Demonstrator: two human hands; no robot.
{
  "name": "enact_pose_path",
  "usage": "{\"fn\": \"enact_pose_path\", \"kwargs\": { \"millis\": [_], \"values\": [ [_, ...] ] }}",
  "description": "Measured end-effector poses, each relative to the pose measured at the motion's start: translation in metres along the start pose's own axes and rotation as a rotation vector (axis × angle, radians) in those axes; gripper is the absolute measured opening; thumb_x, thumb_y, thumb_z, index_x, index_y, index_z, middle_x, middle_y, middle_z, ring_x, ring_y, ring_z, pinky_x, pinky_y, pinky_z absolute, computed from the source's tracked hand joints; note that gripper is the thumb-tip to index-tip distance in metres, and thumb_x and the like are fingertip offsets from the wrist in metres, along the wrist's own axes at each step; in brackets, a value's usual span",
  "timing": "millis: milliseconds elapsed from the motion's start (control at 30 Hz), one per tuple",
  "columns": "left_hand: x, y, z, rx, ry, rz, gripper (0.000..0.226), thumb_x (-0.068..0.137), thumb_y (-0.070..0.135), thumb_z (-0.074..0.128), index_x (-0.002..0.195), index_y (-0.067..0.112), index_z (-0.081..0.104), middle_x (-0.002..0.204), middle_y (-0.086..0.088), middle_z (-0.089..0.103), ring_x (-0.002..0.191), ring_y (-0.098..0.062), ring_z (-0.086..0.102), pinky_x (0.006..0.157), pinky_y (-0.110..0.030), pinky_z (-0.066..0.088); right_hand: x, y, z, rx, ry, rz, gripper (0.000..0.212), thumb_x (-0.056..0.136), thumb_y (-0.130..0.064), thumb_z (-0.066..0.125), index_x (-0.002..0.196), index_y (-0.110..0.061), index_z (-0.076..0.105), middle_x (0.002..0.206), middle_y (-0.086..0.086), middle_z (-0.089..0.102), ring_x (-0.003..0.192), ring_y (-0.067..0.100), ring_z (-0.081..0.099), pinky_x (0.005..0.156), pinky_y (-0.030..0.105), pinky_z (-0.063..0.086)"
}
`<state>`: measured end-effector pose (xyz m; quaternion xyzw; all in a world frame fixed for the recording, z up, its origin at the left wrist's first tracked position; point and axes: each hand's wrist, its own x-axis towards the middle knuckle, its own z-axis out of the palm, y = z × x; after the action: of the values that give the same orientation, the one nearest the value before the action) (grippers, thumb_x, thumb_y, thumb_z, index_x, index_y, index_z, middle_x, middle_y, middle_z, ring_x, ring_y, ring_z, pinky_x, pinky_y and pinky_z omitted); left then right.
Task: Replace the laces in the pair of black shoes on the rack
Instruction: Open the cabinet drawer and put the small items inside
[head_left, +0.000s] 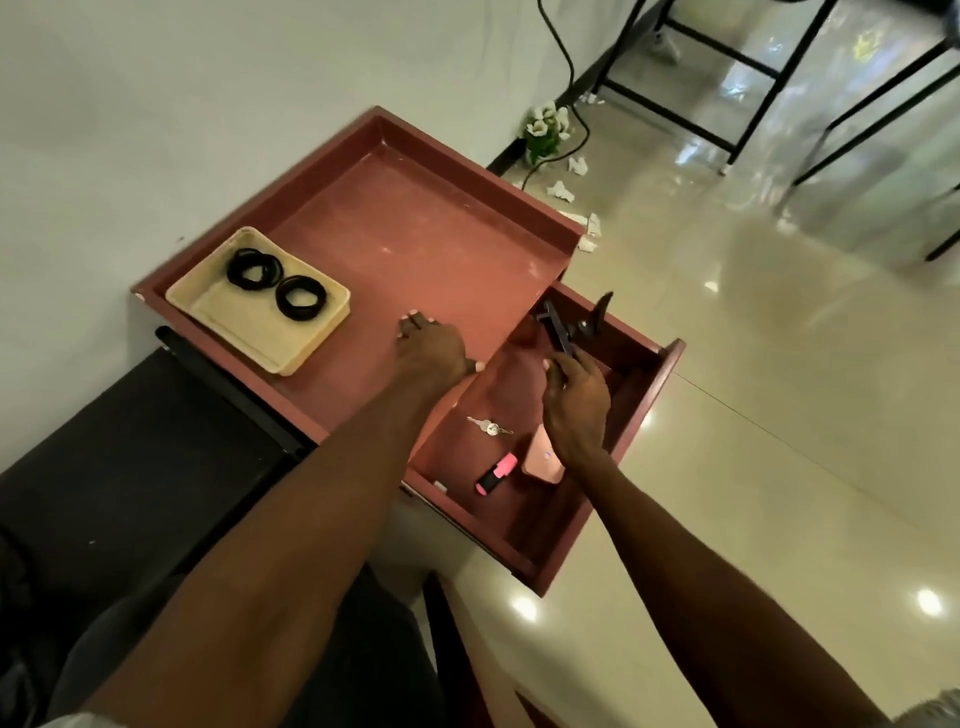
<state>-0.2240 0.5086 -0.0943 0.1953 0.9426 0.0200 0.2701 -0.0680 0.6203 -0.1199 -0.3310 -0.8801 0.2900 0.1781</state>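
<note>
The right hand (574, 400) holds a black tool (561, 332) in the open drawer (639, 395), the left hand (431, 348) lies flat on the worktop (415, 228), so next comes lifting it out.

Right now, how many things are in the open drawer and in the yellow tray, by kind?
Black lace coils, in the tray: 2
Keys: 1 bunch
Pink highlighter: 1
Pink phone: 1
Black tool, held by the right hand: 1
Total: 6

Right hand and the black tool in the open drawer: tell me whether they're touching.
Touching. The head view shows the right hand reaching into the drawer, its fingertips closed around the lower end of the black tool, with no gap visible between them.
</note>
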Motion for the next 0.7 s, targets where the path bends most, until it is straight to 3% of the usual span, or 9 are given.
{"fn": "enact_pose_path", "kwargs": {
  "millis": [67, 167, 233, 367, 433, 533, 633, 700],
  "values": [
    [-0.003, 0.007, -0.005, -0.005, -0.001, 0.018, 0.086, 0.087, 0.06, 0.065, 0.141, -0.003, 0.044, 0.152, -0.038, 0.029, 0.146, -0.045, 0.024, 0.121, -0.046, 0.02, -0.01, 0.023, 0.002, -0.027, -0.036, 0.094, 0.022, 0.099, -0.011, 0.054, 0.104, -0.001, 0.073, 0.112, 0.013, 0.069, 0.098, 0.032, 0.063, 0.075, 0.025, 0.04],
    [-0.005, 0.012, -0.012, 0.008, -0.003, 0.009, 0.08, 0.084, 0.059, 0.069, 0.136, 0.0, 0.051, 0.148, -0.033, 0.041, 0.144, -0.042, 0.032, 0.119, -0.043, 0.026, -0.008, 0.029, 0.014, -0.129, -0.238, 0.181, 0.023, 0.1, -0.007, 0.049, 0.096, -0.001, 0.071, 0.097, 0.013, 0.068, 0.075, 0.025, 0.062, 0.061, 0.024, 0.036],
    [-0.004, 0.012, -0.013, 0.022, -0.011, 0.006, 0.079, 0.082, 0.059, 0.071, 0.132, 0.0, 0.055, 0.144, -0.029, 0.047, 0.141, -0.041, 0.036, 0.118, -0.043, 0.028, -0.002, 0.029, 0.028, -0.126, -0.373, 0.168, 0.023, 0.1, -0.006, 0.047, 0.101, -0.004, 0.07, 0.092, 0.011, 0.066, 0.066, 0.019, 0.058, 0.057, 0.027, 0.042],
    [-0.003, 0.014, -0.013, 0.012, 0.015, 0.016, 0.072, 0.085, 0.053, 0.072, 0.13, -0.001, 0.055, 0.143, -0.027, 0.05, 0.14, -0.04, 0.039, 0.116, -0.041, 0.029, 0.017, 0.041, 0.072, -0.103, -0.484, 0.252, 0.022, 0.097, -0.006, 0.051, 0.108, -0.004, 0.07, 0.099, 0.018, 0.07, 0.079, 0.034, 0.068, 0.07, 0.044, 0.058],
    [0.0, 0.013, -0.01, 0.036, 0.019, 0.02, 0.076, 0.084, 0.054, 0.073, 0.132, -0.002, 0.052, 0.144, -0.029, 0.048, 0.142, -0.041, 0.036, 0.118, -0.042, 0.027, 0.024, 0.035, 0.076, -0.048, -0.497, 0.28, 0.025, 0.097, -0.008, 0.049, 0.11, 0.0, 0.069, 0.103, 0.019, 0.069, 0.087, 0.035, 0.068, 0.077, 0.045, 0.058],
    [0.003, 0.013, -0.011, 0.056, 0.001, 0.018, 0.078, 0.081, 0.055, 0.075, 0.13, 0.0, 0.053, 0.142, -0.026, 0.051, 0.14, -0.04, 0.039, 0.118, -0.041, 0.027, 0.022, 0.021, 0.065, 0.231, -0.502, 0.46, 0.038, 0.102, -0.028, 0.043, 0.129, -0.006, 0.059, 0.126, 0.014, 0.062, 0.112, 0.032, 0.062, 0.092, 0.042, 0.054],
    [0.004, 0.015, -0.012, 0.048, -0.01, 0.019, 0.077, 0.079, 0.055, 0.077, 0.128, 0.0, 0.056, 0.14, -0.025, 0.054, 0.138, -0.041, 0.041, 0.118, -0.043, 0.029, 0.019, 0.02, 0.058, 0.249, -0.481, 0.471, 0.038, 0.103, -0.024, 0.043, 0.134, -0.007, 0.054, 0.129, 0.015, 0.06, 0.108, 0.03, 0.06, 0.085, 0.036, 0.054],
    [0.003, 0.014, -0.009, 0.037, -0.024, 0.011, 0.082, 0.083, 0.056, 0.073, 0.134, -0.003, 0.051, 0.147, -0.031, 0.043, 0.144, -0.042, 0.032, 0.121, -0.043, 0.024, 0.016, 0.02, 0.05, 0.135, -0.459, 0.295, 0.033, 0.102, -0.016, 0.046, 0.132, -0.009, 0.057, 0.122, 0.012, 0.061, 0.1, 0.029, 0.063, 0.079, 0.036, 0.056]
  ]
}}
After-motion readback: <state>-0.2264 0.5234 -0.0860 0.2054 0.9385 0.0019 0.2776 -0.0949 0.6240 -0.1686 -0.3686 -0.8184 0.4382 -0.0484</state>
